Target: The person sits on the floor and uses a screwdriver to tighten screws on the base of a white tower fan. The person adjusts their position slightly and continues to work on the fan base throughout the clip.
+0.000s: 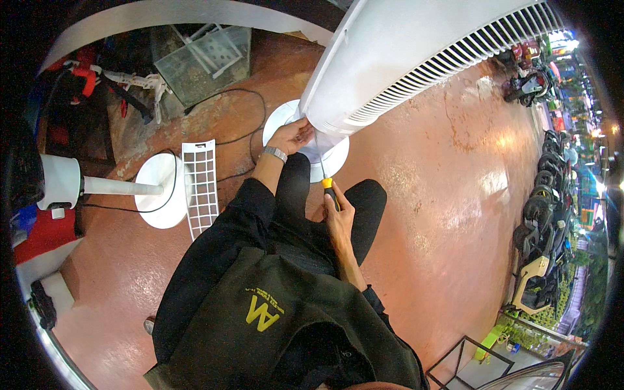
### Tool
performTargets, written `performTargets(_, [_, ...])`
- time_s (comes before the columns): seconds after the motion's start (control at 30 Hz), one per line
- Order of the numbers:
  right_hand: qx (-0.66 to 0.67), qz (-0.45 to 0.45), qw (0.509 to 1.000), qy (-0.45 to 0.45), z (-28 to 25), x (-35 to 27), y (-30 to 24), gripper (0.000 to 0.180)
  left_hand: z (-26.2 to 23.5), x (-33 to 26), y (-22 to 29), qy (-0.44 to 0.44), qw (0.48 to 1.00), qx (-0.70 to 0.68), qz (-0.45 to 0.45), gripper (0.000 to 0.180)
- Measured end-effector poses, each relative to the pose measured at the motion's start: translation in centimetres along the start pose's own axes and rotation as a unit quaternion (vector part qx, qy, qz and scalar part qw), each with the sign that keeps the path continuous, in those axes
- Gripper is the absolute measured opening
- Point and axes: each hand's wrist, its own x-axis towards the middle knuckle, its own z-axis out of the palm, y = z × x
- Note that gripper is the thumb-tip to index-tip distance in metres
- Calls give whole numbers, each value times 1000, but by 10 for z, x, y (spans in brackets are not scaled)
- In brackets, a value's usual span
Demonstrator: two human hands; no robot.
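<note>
White tower fan (pixel 416 58) leaning in from 1 o'clock – left hand (pixel 292 135) spread flat against its lower end, right hand (pixel 338 218) wrapped round screwdriver (pixel 327 184), tip at the base. Grille panel (pixel 200 185) already off, lying at 9 o'clock – looks partway through.

Black long sleeves on both arms, pushed up short of the wrists, loose and creased at the elbows; dark olive apron or vest (pixel 273 305) over the chest, marked with a yellow angular emblem and small yellow lettering beside it; black trousers (pixel 364 208), snug at the knees; silver metal-link wristwatch (pixel 275 153) worn just behind the left hand (pixel 292 135); right hand (pixel 339 218) bare, no ring or band to be seen; a shoe tip (pixel 150 324) only dimly visible at lower left, colour unclear
</note>
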Motion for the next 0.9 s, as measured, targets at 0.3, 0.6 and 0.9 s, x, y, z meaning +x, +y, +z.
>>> performTargets(0.3, [22, -5, 1000, -6, 3, -1, 6, 43, -1, 0, -2, -23, 998, -52, -9, 20])
performTargets(0.6, [299, 111, 940, -122, -1, 2, -8, 45, -1, 0, 0, -32, 998, -59, 10, 14])
performTargets(0.9, [290, 106, 942, -131, 15, -1, -8, 47, -3, -1, 1, -63, 997, -30, 29, 24])
